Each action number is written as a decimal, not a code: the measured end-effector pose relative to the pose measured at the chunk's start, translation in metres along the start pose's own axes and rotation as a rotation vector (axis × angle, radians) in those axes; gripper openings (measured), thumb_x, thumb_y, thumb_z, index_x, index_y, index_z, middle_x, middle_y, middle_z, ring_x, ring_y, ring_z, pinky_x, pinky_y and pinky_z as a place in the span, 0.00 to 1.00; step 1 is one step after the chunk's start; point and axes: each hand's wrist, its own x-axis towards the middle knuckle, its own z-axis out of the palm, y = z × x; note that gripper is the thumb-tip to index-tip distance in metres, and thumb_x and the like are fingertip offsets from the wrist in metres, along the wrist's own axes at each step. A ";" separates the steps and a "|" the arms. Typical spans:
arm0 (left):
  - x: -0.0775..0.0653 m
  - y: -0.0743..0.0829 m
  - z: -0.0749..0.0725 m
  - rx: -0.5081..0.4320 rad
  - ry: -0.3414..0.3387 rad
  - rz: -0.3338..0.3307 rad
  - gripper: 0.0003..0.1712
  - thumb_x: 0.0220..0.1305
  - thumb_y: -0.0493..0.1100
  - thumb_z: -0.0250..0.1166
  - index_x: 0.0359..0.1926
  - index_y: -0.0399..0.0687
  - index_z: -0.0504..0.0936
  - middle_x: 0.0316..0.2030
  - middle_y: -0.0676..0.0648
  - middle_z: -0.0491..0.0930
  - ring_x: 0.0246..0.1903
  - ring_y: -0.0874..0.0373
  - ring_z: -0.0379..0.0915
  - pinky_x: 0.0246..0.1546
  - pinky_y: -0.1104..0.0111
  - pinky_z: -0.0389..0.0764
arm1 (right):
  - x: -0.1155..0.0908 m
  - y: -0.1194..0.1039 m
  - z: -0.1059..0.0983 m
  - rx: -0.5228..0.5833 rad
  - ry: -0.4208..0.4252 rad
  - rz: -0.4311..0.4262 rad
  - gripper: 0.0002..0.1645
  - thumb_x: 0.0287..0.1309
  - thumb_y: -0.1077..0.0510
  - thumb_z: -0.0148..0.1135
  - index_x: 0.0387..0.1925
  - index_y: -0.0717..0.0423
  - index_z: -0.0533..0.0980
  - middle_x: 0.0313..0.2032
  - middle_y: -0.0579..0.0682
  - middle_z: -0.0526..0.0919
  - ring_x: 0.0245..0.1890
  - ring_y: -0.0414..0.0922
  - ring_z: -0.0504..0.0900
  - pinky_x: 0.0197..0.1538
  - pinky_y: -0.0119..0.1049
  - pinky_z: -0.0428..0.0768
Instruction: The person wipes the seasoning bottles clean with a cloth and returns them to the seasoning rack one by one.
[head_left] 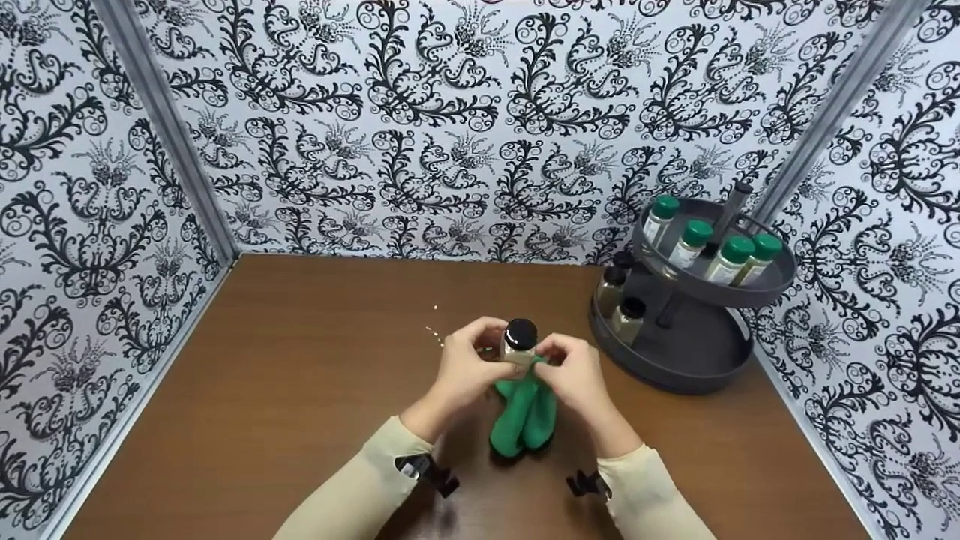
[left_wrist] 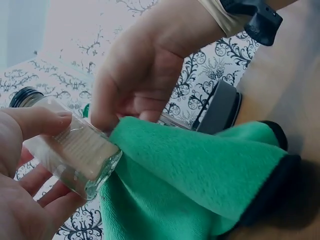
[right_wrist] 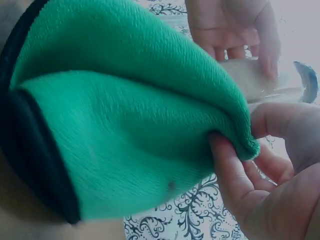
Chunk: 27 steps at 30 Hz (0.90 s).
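My left hand point(head_left: 466, 366) grips a small glass spice jar point(head_left: 519, 346) with a black lid, thumb on one side and fingers on the other. In the left wrist view the jar point(left_wrist: 82, 145) lies tilted, a pale label on its glass. My right hand point(head_left: 576, 373) pinches a green plush cloth point(head_left: 525, 416) with dark edging, and the cloth hangs down in folds. Close by the jar's base is the pinched part of the cloth point(left_wrist: 195, 170) in the left wrist view. The right wrist view shows fingertips point(right_wrist: 227, 155) pressed into the cloth.
A dark two-tier round rack point(head_left: 694, 367) stands at the right. Several green-capped jars point(head_left: 690, 244) are on its upper tier, black-capped jars point(head_left: 628, 319) on its lower one. Small pale bits point(head_left: 433, 334) lie on the brown table point(head_left: 322, 360). Patterned walls point(head_left: 420, 150) enclose it.
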 end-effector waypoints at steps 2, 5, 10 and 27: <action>0.000 -0.002 0.000 0.007 0.003 -0.005 0.27 0.45 0.31 0.82 0.50 0.45 0.87 0.39 0.43 0.90 0.40 0.58 0.86 0.47 0.62 0.89 | -0.001 -0.003 -0.001 0.110 0.066 -0.020 0.08 0.45 0.74 0.69 0.27 0.60 0.85 0.24 0.42 0.83 0.26 0.35 0.77 0.33 0.26 0.75; 0.000 -0.002 0.000 0.014 0.001 -0.013 0.27 0.44 0.31 0.82 0.50 0.45 0.87 0.38 0.43 0.90 0.39 0.58 0.86 0.47 0.66 0.89 | -0.004 -0.009 -0.003 0.318 0.169 -0.078 0.07 0.46 0.77 0.70 0.29 0.69 0.83 0.26 0.43 0.83 0.28 0.35 0.80 0.35 0.25 0.79; 0.000 0.000 -0.001 -0.011 -0.009 -0.007 0.28 0.44 0.32 0.83 0.50 0.44 0.87 0.39 0.43 0.90 0.40 0.57 0.86 0.47 0.67 0.89 | -0.003 -0.006 -0.003 0.323 0.126 -0.112 0.08 0.45 0.78 0.68 0.29 0.69 0.83 0.27 0.42 0.83 0.29 0.36 0.81 0.36 0.27 0.81; -0.002 -0.006 -0.001 0.031 -0.002 -0.005 0.28 0.43 0.29 0.81 0.50 0.45 0.88 0.37 0.44 0.88 0.38 0.58 0.85 0.47 0.62 0.90 | -0.010 -0.016 -0.011 0.380 0.144 -0.256 0.09 0.46 0.81 0.68 0.30 0.70 0.82 0.29 0.43 0.83 0.32 0.36 0.82 0.37 0.25 0.81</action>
